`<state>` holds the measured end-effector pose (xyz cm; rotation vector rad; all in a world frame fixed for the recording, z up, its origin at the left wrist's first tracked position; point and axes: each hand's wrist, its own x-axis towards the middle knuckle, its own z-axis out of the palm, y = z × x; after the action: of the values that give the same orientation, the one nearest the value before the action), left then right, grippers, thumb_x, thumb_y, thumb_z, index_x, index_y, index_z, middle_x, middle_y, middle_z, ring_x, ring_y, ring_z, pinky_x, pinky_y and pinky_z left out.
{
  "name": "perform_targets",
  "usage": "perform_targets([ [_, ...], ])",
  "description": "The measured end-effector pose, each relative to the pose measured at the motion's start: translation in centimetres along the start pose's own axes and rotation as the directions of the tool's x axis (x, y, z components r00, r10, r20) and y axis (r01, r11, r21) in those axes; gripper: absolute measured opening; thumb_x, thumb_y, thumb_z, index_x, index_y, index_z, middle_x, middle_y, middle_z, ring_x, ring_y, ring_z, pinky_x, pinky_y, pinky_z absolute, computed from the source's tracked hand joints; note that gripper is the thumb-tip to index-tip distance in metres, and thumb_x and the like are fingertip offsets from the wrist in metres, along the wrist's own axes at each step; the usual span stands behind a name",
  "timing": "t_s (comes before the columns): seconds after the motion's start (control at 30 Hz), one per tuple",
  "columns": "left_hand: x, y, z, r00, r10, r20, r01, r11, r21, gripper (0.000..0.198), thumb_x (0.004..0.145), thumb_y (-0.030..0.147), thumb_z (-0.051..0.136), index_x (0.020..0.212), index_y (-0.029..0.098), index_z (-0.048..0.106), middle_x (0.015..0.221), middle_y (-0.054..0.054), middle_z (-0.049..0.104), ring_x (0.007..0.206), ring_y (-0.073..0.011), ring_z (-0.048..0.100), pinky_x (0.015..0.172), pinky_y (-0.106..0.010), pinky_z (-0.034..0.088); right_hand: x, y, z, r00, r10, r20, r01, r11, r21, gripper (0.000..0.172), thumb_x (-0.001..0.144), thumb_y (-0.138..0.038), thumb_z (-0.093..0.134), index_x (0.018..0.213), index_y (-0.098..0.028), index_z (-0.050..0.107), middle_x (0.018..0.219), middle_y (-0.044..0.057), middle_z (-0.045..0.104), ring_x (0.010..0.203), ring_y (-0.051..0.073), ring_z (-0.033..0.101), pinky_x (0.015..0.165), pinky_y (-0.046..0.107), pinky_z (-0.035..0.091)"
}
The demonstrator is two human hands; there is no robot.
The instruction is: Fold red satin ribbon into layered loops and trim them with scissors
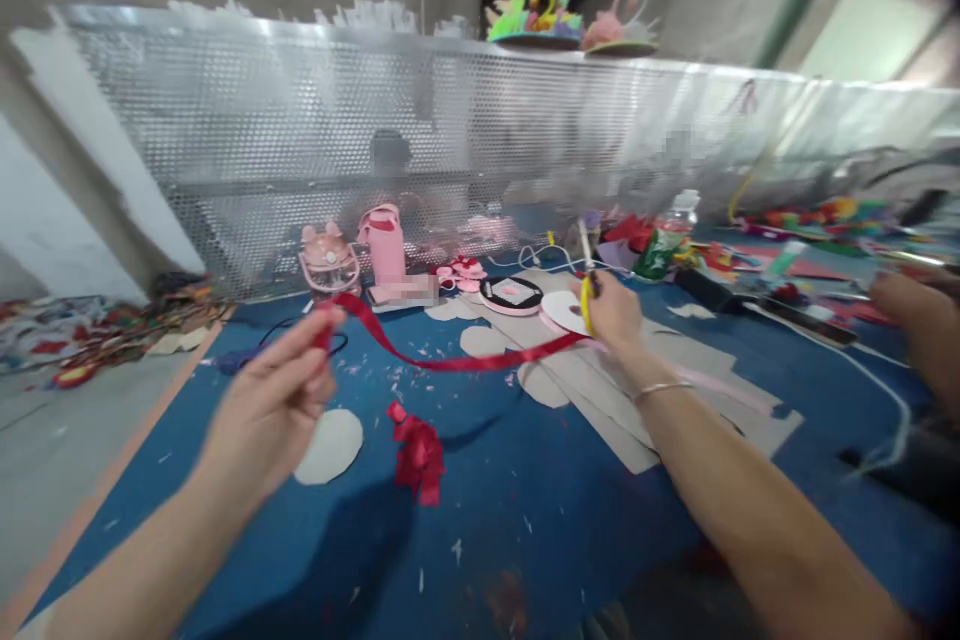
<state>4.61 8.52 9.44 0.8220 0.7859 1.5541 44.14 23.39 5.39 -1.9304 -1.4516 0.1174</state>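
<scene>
My left hand pinches one end of a red ribbon between thumb and fingertips. The ribbon sags in a curve across to my right hand, where its other end is hidden. Closed in my right hand is a pair of scissors with a yellow handle, blades pointing up and away. Beside that hand, a white and pink ribbon spool lies on the blue table. Below the ribbon sits a small heap of cut red ribbon pieces. A pale round disc lies beside my left hand.
Grey cardboard sheets lie under and beside my right forearm. A black-rimmed spool, a pink bottle holder and a green-labelled bottle stand behind. A perforated metal screen closes the back. Another person's hand is at right.
</scene>
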Motion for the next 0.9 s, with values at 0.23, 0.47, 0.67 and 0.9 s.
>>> perform_targets([
  [0.23,0.5,-7.8,-1.0,0.940,-0.335,0.058,0.328,0.939,0.105,0.028,0.078,0.019,0.073,0.106,0.017,0.075,0.121,-0.012,0.070,0.089,-0.0143,0.066,0.078,-0.022,0.049,-4.0,-5.9,-1.7,0.844,-0.343,0.413,0.139,0.883,0.449,0.058,0.086,-0.068,0.043,0.104,-0.016,0.062,0.070,0.006,0.065,0.054,0.018,0.062,0.052,0.030,0.052],
  [0.47,0.6,-9.2,-0.8,0.894,-0.417,0.166,0.406,0.909,0.098,0.034,0.073,0.026,0.078,0.107,0.023,0.075,0.119,-0.008,0.071,0.096,-0.0165,0.067,0.091,-0.028,0.045,-8.9,-7.4,-2.6,0.299,-0.534,0.791,0.068,0.839,0.540,0.042,0.080,-0.035,0.067,0.115,-0.012,0.063,0.075,0.004,0.066,0.065,0.015,0.064,0.058,0.024,0.051],
  [0.67,0.8,-10.5,-1.9,0.860,-0.498,0.109,0.493,0.867,0.072,0.036,0.070,0.023,0.081,0.106,0.024,0.075,0.113,-0.009,0.074,0.076,-0.0124,0.066,0.076,-0.026,0.048,-10.1,-5.2,-2.0,0.423,-0.483,0.767,0.011,0.849,0.528,0.040,0.085,-0.032,0.062,0.122,-0.020,0.055,0.076,0.002,0.061,0.057,0.012,0.056,0.047,0.021,0.045],
  [0.9,0.5,-10.5,-1.7,0.812,-0.566,0.142,0.557,0.825,0.100,0.040,0.069,0.020,0.080,0.108,0.026,0.074,0.114,-0.008,0.073,0.074,-0.0149,0.068,0.075,-0.030,0.052,-10.0,-6.0,-1.7,0.349,-0.574,0.741,0.191,0.818,0.543,0.031,0.086,-0.034,0.064,0.115,-0.027,0.062,0.075,0.005,0.066,0.058,0.016,0.062,0.049,0.023,0.052],
])
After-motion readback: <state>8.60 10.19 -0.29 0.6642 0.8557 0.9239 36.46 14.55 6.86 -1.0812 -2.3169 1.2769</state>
